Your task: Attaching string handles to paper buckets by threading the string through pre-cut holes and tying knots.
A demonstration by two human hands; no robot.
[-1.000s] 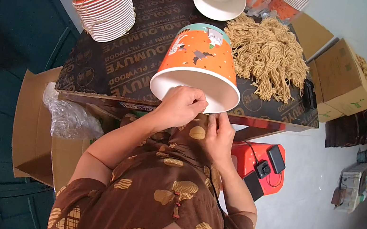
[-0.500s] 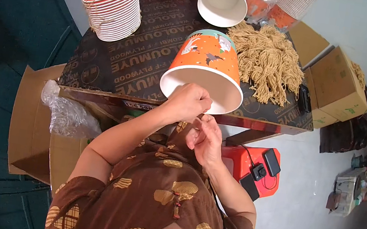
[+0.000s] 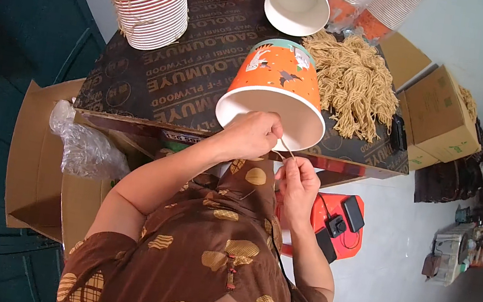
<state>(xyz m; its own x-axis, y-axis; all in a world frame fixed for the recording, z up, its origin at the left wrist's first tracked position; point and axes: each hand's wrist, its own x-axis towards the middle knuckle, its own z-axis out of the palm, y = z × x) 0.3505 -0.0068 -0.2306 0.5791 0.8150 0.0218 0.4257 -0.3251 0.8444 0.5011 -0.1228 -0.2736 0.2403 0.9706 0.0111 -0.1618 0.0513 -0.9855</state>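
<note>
The orange paper bucket (image 3: pixel 281 81) is tipped on its side at the front of the black table (image 3: pixel 198 62), with its white mouth turned to the hands. Part of the mouth is hidden by the left hand (image 3: pixel 252 134); its fingers are curled together on a thin tan cord (image 3: pixel 287 149), but their tips are hard to see. The cord is also pinched by the thumb and finger of the right hand (image 3: pixel 299 182). Whether it is tied to the bucket cannot be told. The bucket stack (image 3: pixel 148 13) is cut off at the top.
</note>
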